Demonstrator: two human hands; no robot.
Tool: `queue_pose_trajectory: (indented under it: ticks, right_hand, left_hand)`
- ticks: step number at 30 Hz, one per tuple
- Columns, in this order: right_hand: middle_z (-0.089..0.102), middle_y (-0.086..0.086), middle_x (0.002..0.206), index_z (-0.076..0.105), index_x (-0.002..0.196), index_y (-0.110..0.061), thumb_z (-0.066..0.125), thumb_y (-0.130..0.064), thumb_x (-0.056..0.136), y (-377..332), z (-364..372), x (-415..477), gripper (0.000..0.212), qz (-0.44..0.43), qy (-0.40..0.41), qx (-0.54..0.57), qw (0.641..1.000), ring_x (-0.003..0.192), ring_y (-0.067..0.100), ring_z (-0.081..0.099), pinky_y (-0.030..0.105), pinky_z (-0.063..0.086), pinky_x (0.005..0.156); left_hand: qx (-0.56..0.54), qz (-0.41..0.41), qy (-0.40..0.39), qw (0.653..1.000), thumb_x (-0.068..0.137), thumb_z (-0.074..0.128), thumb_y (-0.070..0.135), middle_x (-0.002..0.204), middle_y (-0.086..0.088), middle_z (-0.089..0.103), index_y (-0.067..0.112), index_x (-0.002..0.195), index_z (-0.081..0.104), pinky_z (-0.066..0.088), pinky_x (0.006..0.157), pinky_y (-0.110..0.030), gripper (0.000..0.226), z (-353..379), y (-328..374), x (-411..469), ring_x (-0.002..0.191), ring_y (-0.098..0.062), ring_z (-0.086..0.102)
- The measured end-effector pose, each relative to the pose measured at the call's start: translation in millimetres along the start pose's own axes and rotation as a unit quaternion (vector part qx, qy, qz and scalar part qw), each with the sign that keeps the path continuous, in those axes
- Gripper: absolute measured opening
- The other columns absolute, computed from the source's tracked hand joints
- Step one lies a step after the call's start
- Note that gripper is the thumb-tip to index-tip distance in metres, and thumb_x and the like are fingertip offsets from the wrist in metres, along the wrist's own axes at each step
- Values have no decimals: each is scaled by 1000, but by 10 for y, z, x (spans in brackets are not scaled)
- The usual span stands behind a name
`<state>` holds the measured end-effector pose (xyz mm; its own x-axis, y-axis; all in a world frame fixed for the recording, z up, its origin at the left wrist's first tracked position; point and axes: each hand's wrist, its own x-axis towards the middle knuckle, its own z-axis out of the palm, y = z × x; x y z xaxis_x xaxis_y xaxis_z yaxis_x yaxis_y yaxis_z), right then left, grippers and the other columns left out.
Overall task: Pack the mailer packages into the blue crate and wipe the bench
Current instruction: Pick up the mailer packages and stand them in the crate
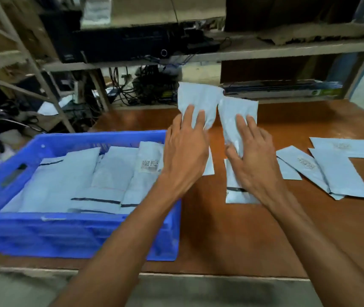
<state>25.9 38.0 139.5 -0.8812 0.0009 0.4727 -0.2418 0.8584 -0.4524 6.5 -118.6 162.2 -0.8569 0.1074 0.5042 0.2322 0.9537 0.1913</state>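
Note:
A blue crate (10,235) stands at the left of the brown bench (232,235), with several pale blue mailer packages (83,180) lying inside. My left hand (185,149) grips a mailer package (196,98) lifted above the bench, just right of the crate. My right hand (254,156) grips a second mailer (236,116) beside it, also raised. Under my right wrist lies one mailer (234,196) flat on the bench. Several more mailers (340,171) lie at the right.
Metal shelving (265,52) runs along the back with black electronics (119,41), cardboard and tangled cables (145,85). A slanted shelf frame (37,69) stands at the left. The bench's front edge (220,274) is close to me.

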Motion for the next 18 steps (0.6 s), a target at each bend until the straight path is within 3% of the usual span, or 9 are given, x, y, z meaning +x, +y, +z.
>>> queue_pose_trajectory:
  ticks: [8,12,15,16,18]
  right_hand:
    - [21,0,162,19,155,-27,39,-46,98,-1955,873,218,63,-74,-55,54,994,136,33,29,46,33,111]
    - [20,5,161,19,154,-34,34,-43,99,-2931,1582,105,58,-110,-119,56,985,135,36,31,48,34,107]
    - [16,0,162,18,153,-39,33,-45,101,-3461,2076,8,54,-96,-161,21,982,134,37,29,53,37,103]
    - [15,1,162,19,153,-38,31,-46,101,-3575,2212,-10,54,-81,-172,4,982,136,38,26,54,34,105]
    - [12,4,163,19,154,-34,29,-46,101,-3692,2453,-25,55,-47,-206,-41,977,142,39,19,56,26,110]
  left_hand:
    - [58,-90,5,994,105,33,27,159,-12,28,17,149,38,37,108,-53,46,-850,-2378,-425,140,-35,31]
    - [101,-126,-84,983,97,3,34,151,-20,39,0,140,44,34,107,-54,69,-921,-3636,-767,139,-41,33]
    - [137,-145,-177,964,90,31,15,125,-25,61,-8,112,63,50,89,-54,46,-937,-4121,-886,119,-47,55]
    - [145,-132,-208,958,88,31,13,124,-25,61,-7,108,65,53,85,-55,45,-854,-4251,-903,115,-49,56]
    - [148,-116,-298,936,92,16,26,141,-22,50,-3,123,59,46,93,-58,60,-708,-4418,-910,128,-49,45]
